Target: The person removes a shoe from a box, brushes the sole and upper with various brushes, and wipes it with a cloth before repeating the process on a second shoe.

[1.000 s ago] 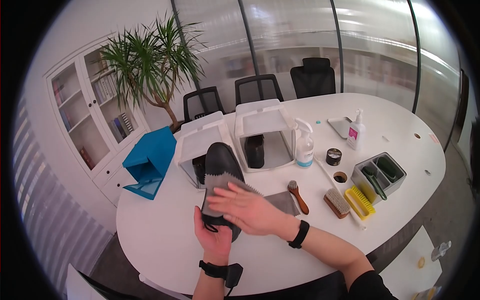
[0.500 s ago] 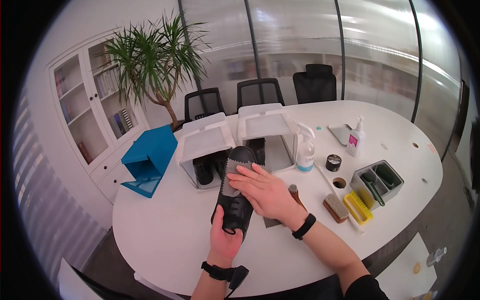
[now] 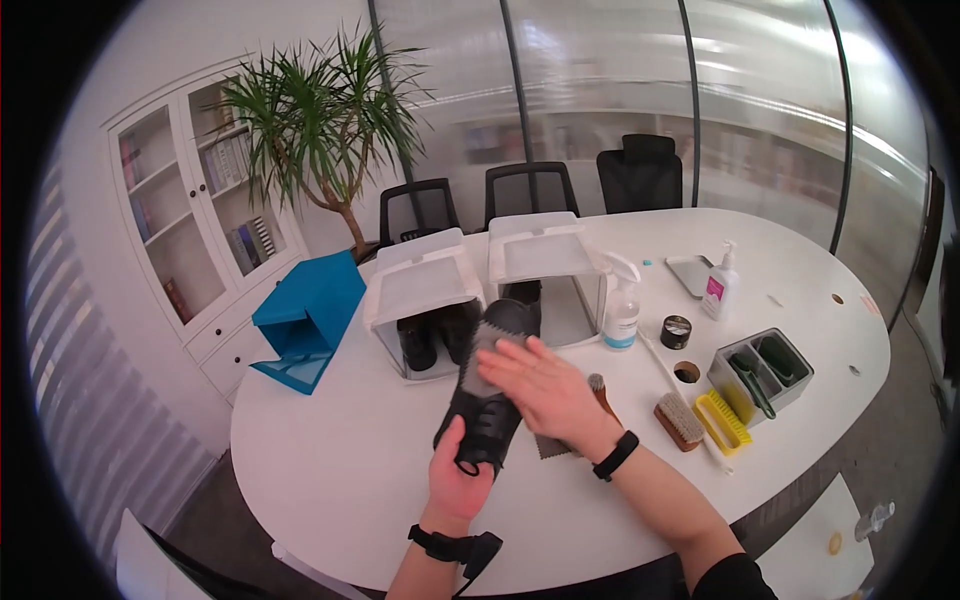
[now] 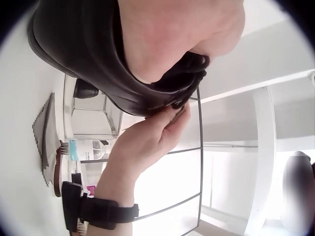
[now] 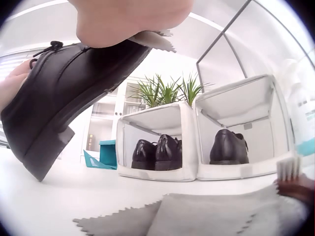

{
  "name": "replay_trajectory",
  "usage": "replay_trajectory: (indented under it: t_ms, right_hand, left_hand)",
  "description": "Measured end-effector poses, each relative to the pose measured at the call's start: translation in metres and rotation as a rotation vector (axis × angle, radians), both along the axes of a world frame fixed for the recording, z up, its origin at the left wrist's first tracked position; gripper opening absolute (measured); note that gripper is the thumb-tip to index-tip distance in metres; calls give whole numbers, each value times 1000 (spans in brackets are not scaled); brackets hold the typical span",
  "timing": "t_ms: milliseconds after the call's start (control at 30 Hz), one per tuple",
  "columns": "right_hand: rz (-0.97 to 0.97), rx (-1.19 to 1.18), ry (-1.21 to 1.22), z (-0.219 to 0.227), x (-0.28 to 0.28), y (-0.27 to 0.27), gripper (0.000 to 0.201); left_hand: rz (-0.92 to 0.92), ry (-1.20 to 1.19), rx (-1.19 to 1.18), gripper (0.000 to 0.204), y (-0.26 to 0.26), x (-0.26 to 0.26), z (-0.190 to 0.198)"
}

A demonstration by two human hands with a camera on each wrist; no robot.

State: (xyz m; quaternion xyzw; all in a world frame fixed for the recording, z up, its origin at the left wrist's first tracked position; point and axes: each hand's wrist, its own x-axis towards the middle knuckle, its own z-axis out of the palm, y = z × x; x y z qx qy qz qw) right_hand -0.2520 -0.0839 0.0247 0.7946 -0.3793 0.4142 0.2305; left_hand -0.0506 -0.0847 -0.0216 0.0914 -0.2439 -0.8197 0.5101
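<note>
A black lace-up leather shoe [image 3: 490,420] is held above the table, toe pointing away. My left hand [image 3: 460,483] grips it at the heel end, with part of the hand inside the shoe's opening and the thumb along the outside. A grey cloth with zigzag edges [image 3: 480,362] lies over the toe part. My right hand [image 3: 555,392] presses this cloth onto the shoe with its fingers extended. In the right wrist view the cloth's edge [image 5: 156,41] shows below the hand. A second grey cloth [image 5: 211,216] lies on the table beneath.
Two white shoe boxes [image 3: 422,275] with black shoes [image 5: 229,147] inside stand behind. A blue box [image 3: 310,310] is at left. To the right are a spray bottle [image 3: 621,318], a round tin [image 3: 676,331], a wooden brush [image 3: 680,422], a yellow brush [image 3: 723,424] and a divided container [image 3: 760,375].
Both hands and the shoe have moved rightward, and the toe has tipped lower and away. The cloth and right hand have shifted from mid-shoe to the toe. The head view has turned slightly.
</note>
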Motion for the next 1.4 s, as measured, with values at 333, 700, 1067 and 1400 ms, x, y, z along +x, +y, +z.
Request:
replay_trajectory:
  t_ms: [333,700,1067,1400]
  right_hand:
    - [141,20,-726,30,-1,0,30]
    - [206,220,-671,-8,30,-4,58]
    - [285,533,-275,-46,61,8,58]
    - [350,730,-304,-67,65,0,52]
  left_hand:
    - [-89,-60,-88,47,13,-8,-3]
    - [98,-34,-18,47,-4,3,-4]
    - [449,131,54,40,-49,34,-43]
    - [193,-94,106,54,-31,21,-2]
